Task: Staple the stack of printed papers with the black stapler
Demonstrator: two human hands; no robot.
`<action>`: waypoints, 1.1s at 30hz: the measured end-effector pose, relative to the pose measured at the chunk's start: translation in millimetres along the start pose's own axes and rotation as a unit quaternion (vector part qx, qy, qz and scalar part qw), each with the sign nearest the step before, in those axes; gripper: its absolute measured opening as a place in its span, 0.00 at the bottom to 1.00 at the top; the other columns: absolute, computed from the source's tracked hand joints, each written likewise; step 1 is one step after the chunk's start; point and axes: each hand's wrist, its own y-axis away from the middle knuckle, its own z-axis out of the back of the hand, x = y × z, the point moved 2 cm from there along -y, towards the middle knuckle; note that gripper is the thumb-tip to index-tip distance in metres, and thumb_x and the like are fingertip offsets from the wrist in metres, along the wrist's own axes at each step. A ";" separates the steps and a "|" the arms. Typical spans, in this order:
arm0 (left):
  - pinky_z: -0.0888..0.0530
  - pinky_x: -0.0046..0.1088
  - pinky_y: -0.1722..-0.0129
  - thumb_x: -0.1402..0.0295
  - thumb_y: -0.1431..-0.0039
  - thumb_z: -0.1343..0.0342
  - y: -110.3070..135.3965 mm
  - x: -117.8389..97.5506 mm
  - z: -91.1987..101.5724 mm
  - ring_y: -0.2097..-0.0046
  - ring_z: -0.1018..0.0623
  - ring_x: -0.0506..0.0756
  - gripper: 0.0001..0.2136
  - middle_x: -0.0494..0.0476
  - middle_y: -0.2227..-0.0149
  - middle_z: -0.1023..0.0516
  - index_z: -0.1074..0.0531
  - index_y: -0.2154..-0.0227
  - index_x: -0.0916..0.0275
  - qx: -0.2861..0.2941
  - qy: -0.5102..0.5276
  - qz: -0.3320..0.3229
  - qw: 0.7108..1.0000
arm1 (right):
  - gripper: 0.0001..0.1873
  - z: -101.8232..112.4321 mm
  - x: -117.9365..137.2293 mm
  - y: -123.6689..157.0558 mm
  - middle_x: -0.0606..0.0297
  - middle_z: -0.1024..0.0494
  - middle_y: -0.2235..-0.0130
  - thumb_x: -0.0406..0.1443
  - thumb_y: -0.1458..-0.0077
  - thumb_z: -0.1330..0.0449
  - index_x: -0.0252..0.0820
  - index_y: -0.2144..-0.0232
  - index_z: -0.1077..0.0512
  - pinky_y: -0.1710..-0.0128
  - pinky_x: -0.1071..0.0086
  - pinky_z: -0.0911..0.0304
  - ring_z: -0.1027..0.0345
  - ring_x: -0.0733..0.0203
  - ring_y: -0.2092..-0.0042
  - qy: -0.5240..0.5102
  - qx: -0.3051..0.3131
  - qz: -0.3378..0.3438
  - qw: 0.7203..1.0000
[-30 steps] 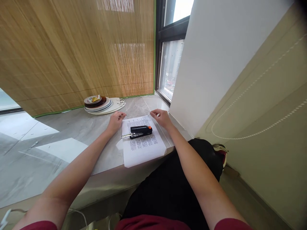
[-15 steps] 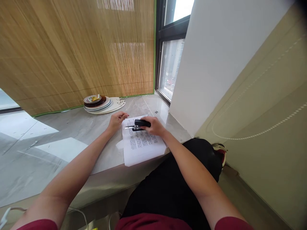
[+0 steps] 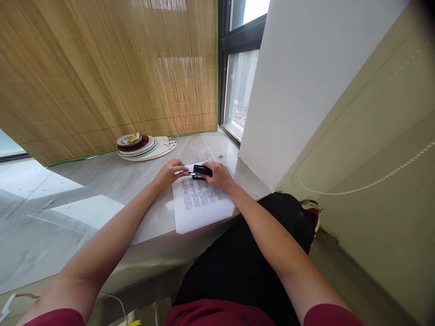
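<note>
Stretching along the window, a grey marbled ledge [image 3: 102, 179] catches hard patches of sunlight, with a bamboo blind [image 3: 102, 72] edged in green hanging over its far side. A dark-framed window [image 3: 241, 86] stands at the corner, beside a white wall [image 3: 299, 68]; farther right, a beaded chain [image 3: 328, 194] hangs in a loop. Near the blind sits a stack of plates [image 3: 137, 150] with a yellow packet [image 3: 134, 138] on top, and two small grey bits [image 3: 220, 156] lie near the right hand.

The printed paper [image 3: 199, 213] rests on the ledge, its near edge reaching the front. Over its upper part is the black stapler [image 3: 203, 170], held between both hands. The right hand [image 3: 219, 175] is wrapped around the stapler's body, thumb below and fingers above. The left hand [image 3: 171, 173] pinches the silver strip at its other end—thumb and fingertips nearly together. Whether the stapler touches the paper, I cannot tell.
</note>
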 end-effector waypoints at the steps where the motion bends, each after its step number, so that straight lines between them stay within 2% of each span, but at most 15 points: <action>1: 0.26 0.36 0.55 0.51 0.30 0.38 0.1 0.0 -0.5 0.58 0.23 0.58 0.14 0.59 0.62 0.19 0.14 0.59 0.54 0.005 -0.004 -0.005 1.000 | 0.17 -0.6 -0.3 -0.2 0.59 0.16 0.51 0.36 0.39 0.32 0.47 0.47 0.22 0.48 0.59 0.30 0.22 0.48 0.49 0.002 0.001 0.004 1.000; 8: 0.26 0.37 0.55 0.50 0.30 0.40 0.6 2.5 -5.8 0.59 0.22 0.59 0.16 0.59 0.62 0.19 0.15 0.60 0.56 0.045 -0.027 -0.011 0.999 | 0.17 -2.4 -1.4 -0.1 0.58 0.16 0.51 0.37 0.38 0.32 0.46 0.46 0.23 0.49 0.59 0.31 0.23 0.48 0.50 0.016 0.009 0.004 1.000; 15: 0.27 0.36 0.56 0.53 0.28 0.40 1.4 4.4 -7.4 0.59 0.22 0.58 0.14 0.59 0.62 0.18 0.16 0.60 0.56 0.041 -0.055 -0.005 0.998 | 0.17 -1.7 1.0 0.2 0.58 0.16 0.51 0.38 0.37 0.33 0.47 0.46 0.23 0.50 0.60 0.32 0.23 0.49 0.49 0.022 0.020 0.008 1.000; 28: 0.28 0.37 0.57 0.46 0.31 0.40 0.1 2.9 -7.4 0.60 0.21 0.59 0.18 0.59 0.63 0.17 0.14 0.63 0.54 0.054 -0.038 0.018 0.998 | 0.17 0.1 1.5 0.0 0.58 0.16 0.52 0.38 0.39 0.32 0.47 0.47 0.21 0.49 0.59 0.30 0.22 0.49 0.50 -0.006 0.011 0.010 1.000; 33: 0.28 0.37 0.56 0.48 0.31 0.39 -0.2 1.5 -3.6 0.61 0.21 0.58 0.17 0.60 0.62 0.16 0.15 0.59 0.55 0.039 -0.030 0.040 0.998 | 0.17 6.7 -1.0 -1.6 0.61 0.14 0.52 0.36 0.41 0.30 0.47 0.49 0.20 0.47 0.60 0.30 0.21 0.50 0.51 -0.047 -0.005 0.003 0.999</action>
